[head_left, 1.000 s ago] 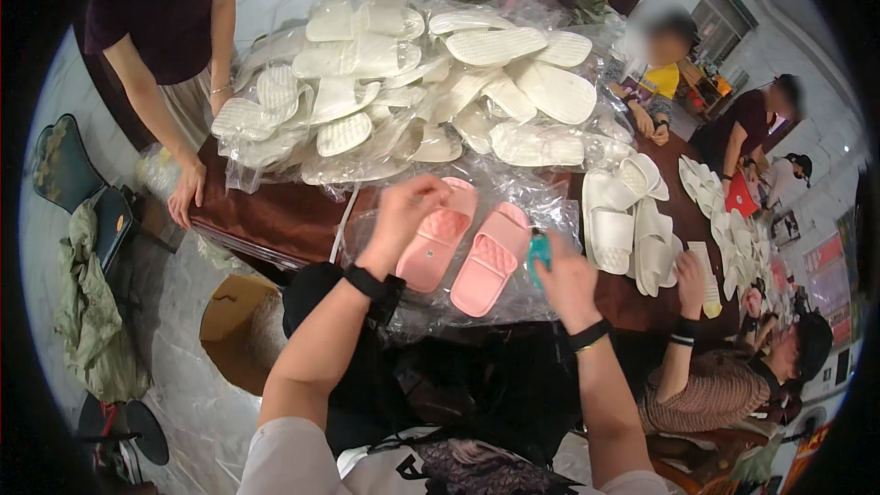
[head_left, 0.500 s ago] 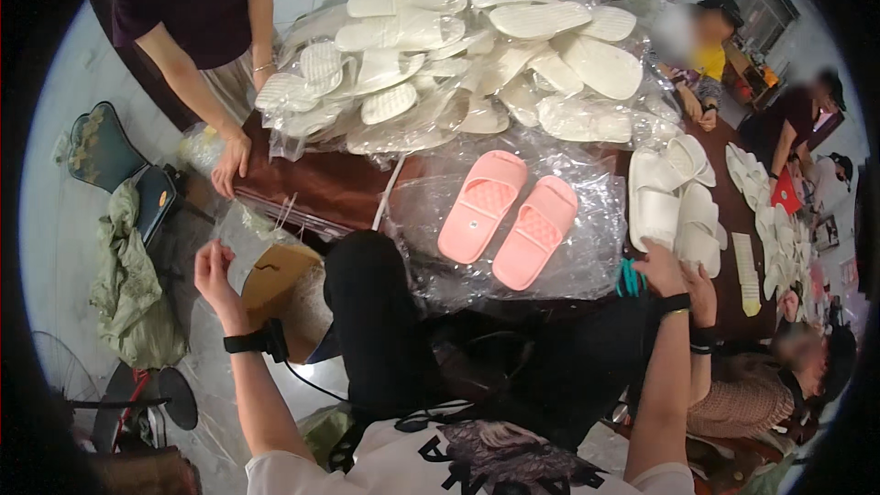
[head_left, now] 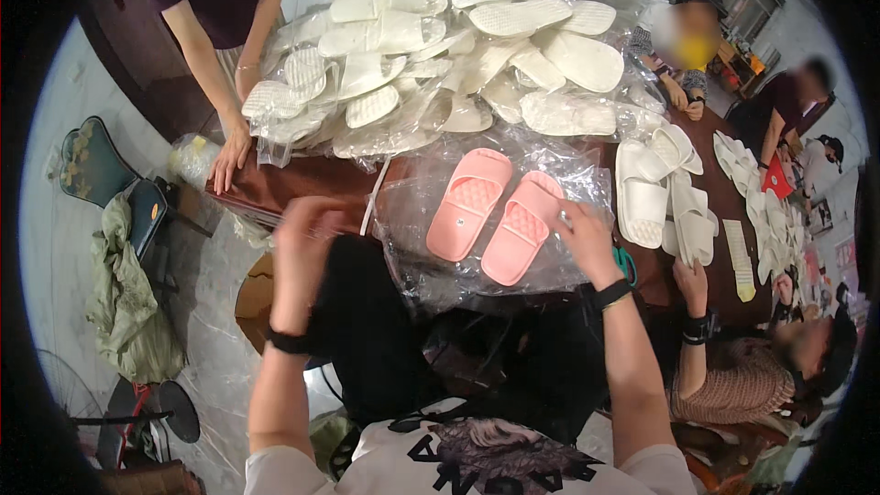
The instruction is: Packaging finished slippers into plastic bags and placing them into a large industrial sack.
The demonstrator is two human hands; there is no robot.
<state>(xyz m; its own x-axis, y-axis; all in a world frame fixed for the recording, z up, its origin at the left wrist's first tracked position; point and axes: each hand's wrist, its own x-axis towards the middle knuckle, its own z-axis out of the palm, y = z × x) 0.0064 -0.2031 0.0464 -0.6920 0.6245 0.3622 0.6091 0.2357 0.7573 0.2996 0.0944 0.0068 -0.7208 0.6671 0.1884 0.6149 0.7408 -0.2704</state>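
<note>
Two pink slippers, the left one (head_left: 469, 204) and the right one (head_left: 522, 229), lie side by side on clear plastic film (head_left: 399, 220) at the table's near edge, toes pointing away. My right hand (head_left: 588, 236) is at the right slipper's outer edge, fingers apart and fingertips at or just beside it; I cannot tell if they touch. My left hand (head_left: 307, 236) is raised over the near left table edge, left of the film and apart from the slippers. Motion smears its fingers, and whether it holds anything is not visible.
A large heap of white slippers (head_left: 376, 105) in clear bags covers the far table. More white slippers (head_left: 642, 211) lie right, beside teal-handled scissors (head_left: 625, 266). One co-worker's hand (head_left: 692, 284) touches them. Another person's hand (head_left: 231, 158) rests at the left. A cardboard box (head_left: 257, 298) stands below.
My right hand has left the white slippers and moved left to the pink pair. My left hand has swung up and right toward the table. The co-worker's hand has shifted down slightly.
</note>
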